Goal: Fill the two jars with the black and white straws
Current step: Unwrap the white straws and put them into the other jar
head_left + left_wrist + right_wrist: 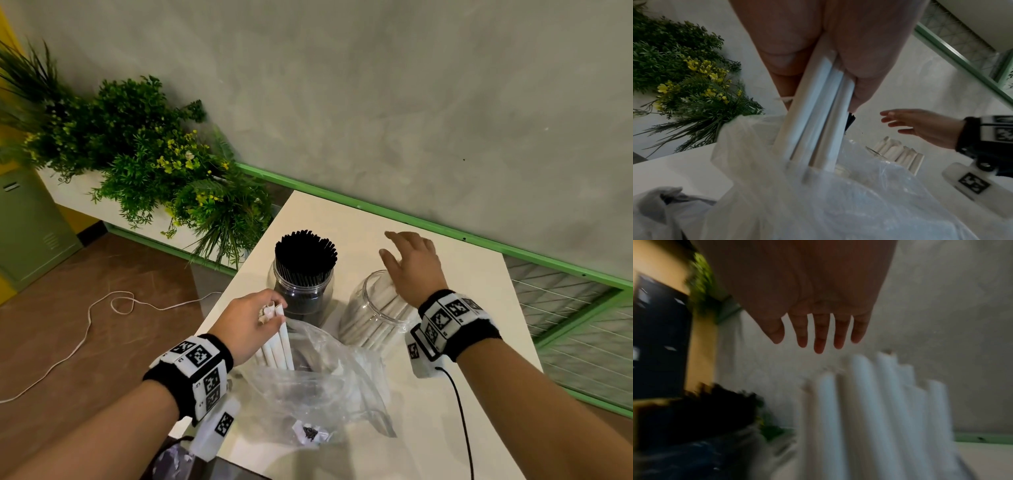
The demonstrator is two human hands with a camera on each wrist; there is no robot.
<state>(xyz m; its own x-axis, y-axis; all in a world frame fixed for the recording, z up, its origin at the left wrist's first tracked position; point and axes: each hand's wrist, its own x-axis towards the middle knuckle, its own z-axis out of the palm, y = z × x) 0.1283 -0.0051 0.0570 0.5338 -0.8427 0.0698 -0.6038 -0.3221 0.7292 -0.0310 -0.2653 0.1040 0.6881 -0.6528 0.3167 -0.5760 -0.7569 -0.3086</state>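
Left hand (pixel 248 320) pinches a small bundle of white paper straws (pixel 279 337) by their top ends, lower ends inside the crinkled clear plastic bag (pixel 318 380) — likely drawing them out for loading. Right hand (pixel 412 265), fingers spread and empty, hovers over the clear plastic jar of white straws (pixel 373 308), probably to steady it. The clear jar packed with black straws (pixel 303 270) stands just beside it on the white table (pixel 462 394).

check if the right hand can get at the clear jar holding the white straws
Probably yes: the open right hand hovers just over the clear plastic jar of white straws, nothing between them; the left hand grips other white straws nearby.
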